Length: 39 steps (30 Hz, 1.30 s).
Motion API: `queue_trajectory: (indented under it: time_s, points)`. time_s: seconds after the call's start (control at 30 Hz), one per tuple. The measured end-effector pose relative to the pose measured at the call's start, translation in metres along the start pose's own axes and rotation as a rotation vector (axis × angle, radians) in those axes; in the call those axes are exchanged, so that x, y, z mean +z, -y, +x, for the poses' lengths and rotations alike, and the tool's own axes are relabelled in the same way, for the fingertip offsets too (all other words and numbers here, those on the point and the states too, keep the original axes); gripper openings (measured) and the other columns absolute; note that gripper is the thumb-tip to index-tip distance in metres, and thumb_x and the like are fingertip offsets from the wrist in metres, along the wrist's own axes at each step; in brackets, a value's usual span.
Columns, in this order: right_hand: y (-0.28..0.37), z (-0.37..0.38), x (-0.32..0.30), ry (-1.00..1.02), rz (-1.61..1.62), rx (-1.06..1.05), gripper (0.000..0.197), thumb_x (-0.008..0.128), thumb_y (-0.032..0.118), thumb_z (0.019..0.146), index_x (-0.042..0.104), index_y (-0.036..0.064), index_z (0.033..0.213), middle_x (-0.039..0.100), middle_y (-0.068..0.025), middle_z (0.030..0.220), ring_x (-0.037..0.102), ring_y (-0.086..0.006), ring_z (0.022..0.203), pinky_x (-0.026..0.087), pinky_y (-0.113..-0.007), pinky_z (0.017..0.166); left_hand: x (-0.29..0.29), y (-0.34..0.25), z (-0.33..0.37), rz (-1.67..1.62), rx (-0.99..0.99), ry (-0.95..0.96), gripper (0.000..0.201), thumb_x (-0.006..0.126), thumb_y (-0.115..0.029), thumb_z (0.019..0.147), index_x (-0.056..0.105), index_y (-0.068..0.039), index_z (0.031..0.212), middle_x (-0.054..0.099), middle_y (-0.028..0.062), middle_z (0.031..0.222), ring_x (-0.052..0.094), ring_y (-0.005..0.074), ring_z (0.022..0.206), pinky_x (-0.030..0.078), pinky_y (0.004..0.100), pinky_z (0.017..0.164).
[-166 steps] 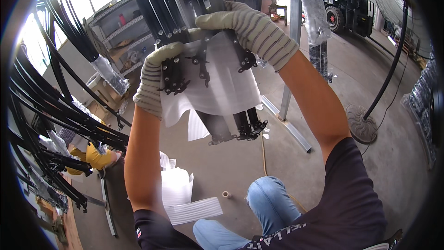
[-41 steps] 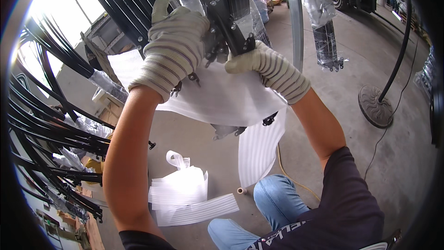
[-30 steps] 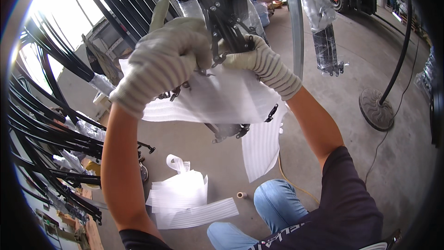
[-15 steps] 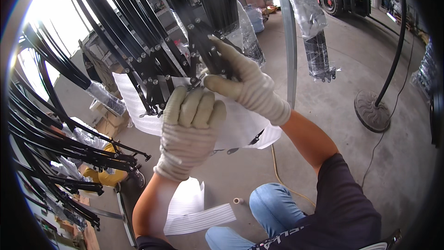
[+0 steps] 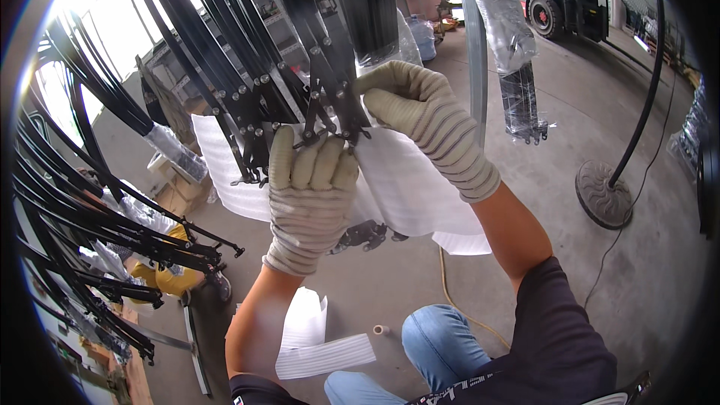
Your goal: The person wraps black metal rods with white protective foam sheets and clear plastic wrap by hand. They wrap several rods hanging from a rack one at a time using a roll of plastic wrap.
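Black metal linkage bars (image 5: 324,86) with round silver rivets hang down in front of me, their jointed ends lowest. My left hand (image 5: 311,195), in a cream striped knit glove, is closed at the lower ends of these bars, its fingers bent over them. My right hand (image 5: 431,116), gloved alike, is by the right side of the same bars. Its thumb and fingers are pinched together; what lies between them is hidden. Behind both hands spreads a white foam sheet (image 5: 416,180), passing beneath the right hand. Dark jointed ends (image 5: 364,236) show under the sheet.
More black bars (image 5: 97,217) crowd the left side, with a person in yellow trousers (image 5: 176,274) beyond. A grey post (image 5: 474,52) and a plastic-wrapped bar bundle (image 5: 517,90) stand right. Foam pieces (image 5: 326,356), a hose (image 5: 450,296) and a round fan base (image 5: 604,193) are on the floor.
My right hand has moved off the front of the bars to their right side, its fingers now curled in. The foam sheet reaches farther right and higher. The left hand stays at the bar ends.
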State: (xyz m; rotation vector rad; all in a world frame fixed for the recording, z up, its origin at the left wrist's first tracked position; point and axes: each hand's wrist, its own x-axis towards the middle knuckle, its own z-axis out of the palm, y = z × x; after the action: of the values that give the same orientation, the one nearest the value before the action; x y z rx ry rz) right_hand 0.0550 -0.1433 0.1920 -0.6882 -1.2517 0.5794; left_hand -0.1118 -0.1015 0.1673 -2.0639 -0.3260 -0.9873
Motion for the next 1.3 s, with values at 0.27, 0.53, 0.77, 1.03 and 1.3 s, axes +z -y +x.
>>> queue_trajectory:
  time_s: [0.27, 0.53, 0.77, 1.03, 1.3]
  points:
    - [-0.004, 0.005, -0.001, 0.060, 0.086, 0.153, 0.021, 0.054, 0.006, 0.080, 0.058, 0.0061, 0.100, 0.061, -0.0018, 0.085, 0.057, -0.0072, 0.078, 0.047, -0.021, 0.070, -0.005, -0.007, -0.002, -0.083, -0.092, -0.077, 0.020, 0.061, -0.021, 0.072, 0.052, -0.015, 0.089, 0.049, 0.0037, 0.089, 0.050, 0.0194, 0.093, 0.028, 0.0483, 0.096]
    - [-0.014, 0.004, -0.006, 0.292, 0.061, 0.004, 0.047, 0.060, 0.006, 0.073, 0.048, 0.0140, 0.117, 0.055, 0.0005, 0.075, 0.052, -0.0063, 0.069, 0.045, -0.019, 0.068, -0.005, -0.017, 0.005, 0.072, -0.225, -0.144, 0.020, 0.065, -0.028, 0.068, 0.057, -0.025, 0.086, 0.046, -0.0015, 0.089, 0.046, 0.0181, 0.088, 0.029, 0.0436, 0.093]
    - [-0.024, 0.015, -0.019, 0.672, 0.079, -0.018, 0.069, 0.055, -0.007, 0.072, 0.034, 0.0210, 0.131, 0.048, 0.0069, 0.066, 0.045, -0.0033, 0.058, 0.042, -0.017, 0.058, -0.008, -0.001, 0.004, 0.028, -0.184, -0.196, 0.020, 0.065, -0.023, 0.064, 0.056, -0.023, 0.082, 0.045, -0.0021, 0.087, 0.047, 0.0169, 0.088, 0.031, 0.0417, 0.092]
    - [-0.018, 0.062, -0.013, 0.512, 0.054, -0.152, 0.033, 0.061, 0.001, 0.075, 0.054, 0.0096, 0.106, 0.058, 0.0039, 0.076, 0.053, -0.0037, 0.068, 0.045, -0.018, 0.065, -0.021, 0.013, 0.000, -0.179, -0.167, -0.420, 0.026, 0.063, -0.006, 0.066, 0.053, -0.011, 0.089, 0.049, 0.0042, 0.091, 0.049, 0.0211, 0.087, 0.040, 0.0355, 0.080]
    - [-0.030, 0.073, -0.013, 0.628, 0.428, 0.041, 0.032, 0.063, 0.004, 0.075, 0.054, 0.0043, 0.106, 0.062, -0.0041, 0.085, 0.059, -0.0099, 0.076, 0.050, -0.024, 0.069, -0.028, 0.006, 0.021, -0.081, -0.424, -0.186, 0.024, 0.065, -0.021, 0.068, 0.061, -0.016, 0.091, 0.049, 0.0037, 0.093, 0.045, 0.0207, 0.089, 0.034, 0.0340, 0.079]
